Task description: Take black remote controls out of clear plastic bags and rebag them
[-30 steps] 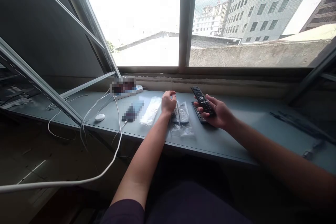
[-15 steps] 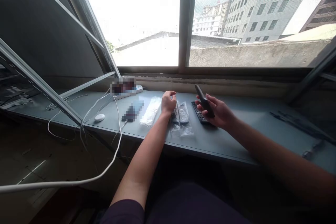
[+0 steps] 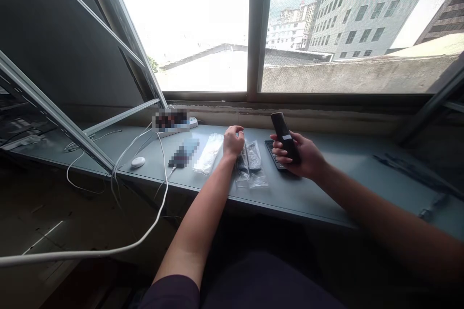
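My right hand grips a black remote control, turned so its plain back faces me and its far end points up toward the window. Under that hand a second black remote lies button side up on the grey sill. My left hand hovers with curled fingers, thumb and forefinger pinched, over clear plastic bags holding dark remotes. Whether anything sits in that pinch I cannot make out.
An empty clear bag lies left of my left hand, then a blurred phone on a white cable. A power strip and a small white puck sit further left. An open window frame slants across the left.
My right hand has rolled the remote over from button side up to back side up. The left hand has stayed where it was.
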The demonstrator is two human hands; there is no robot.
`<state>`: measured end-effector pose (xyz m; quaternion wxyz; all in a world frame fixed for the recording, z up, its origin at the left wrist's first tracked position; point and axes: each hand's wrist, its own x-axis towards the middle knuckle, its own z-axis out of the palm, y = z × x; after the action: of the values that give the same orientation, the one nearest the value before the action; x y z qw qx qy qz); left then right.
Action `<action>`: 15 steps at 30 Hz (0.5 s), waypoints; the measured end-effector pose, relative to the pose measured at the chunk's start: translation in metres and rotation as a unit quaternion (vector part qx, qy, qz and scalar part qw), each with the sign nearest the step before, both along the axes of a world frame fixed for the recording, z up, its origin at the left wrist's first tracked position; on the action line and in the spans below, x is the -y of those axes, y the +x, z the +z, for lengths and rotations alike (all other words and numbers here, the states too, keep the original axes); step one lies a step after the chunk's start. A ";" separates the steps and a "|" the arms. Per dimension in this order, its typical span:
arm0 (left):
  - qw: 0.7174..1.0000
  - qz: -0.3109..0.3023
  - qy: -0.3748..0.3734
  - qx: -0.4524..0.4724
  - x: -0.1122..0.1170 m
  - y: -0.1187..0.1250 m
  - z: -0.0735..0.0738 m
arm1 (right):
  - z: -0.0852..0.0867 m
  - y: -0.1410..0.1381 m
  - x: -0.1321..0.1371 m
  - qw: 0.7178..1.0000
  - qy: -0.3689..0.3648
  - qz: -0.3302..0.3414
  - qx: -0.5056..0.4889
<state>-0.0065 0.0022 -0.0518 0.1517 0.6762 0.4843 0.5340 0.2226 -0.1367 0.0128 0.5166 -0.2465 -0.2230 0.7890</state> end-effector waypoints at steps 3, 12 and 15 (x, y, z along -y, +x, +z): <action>1.000 -0.003 0.001 0.001 0.000 0.000 0.000 | 0.003 -0.002 0.002 1.000 -0.008 -0.023 0.019; 1.000 -0.002 -0.002 -0.004 0.001 0.001 0.000 | 0.002 -0.001 0.001 0.996 -0.011 -0.013 0.085; 1.000 -0.001 -0.005 -0.009 0.001 0.001 0.000 | -0.001 0.001 0.000 0.997 0.016 0.012 0.075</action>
<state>-0.0059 0.0013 -0.0514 0.1515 0.6808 0.4872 0.5255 0.2237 -0.1364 0.0113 0.4928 -0.2942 -0.2765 0.7708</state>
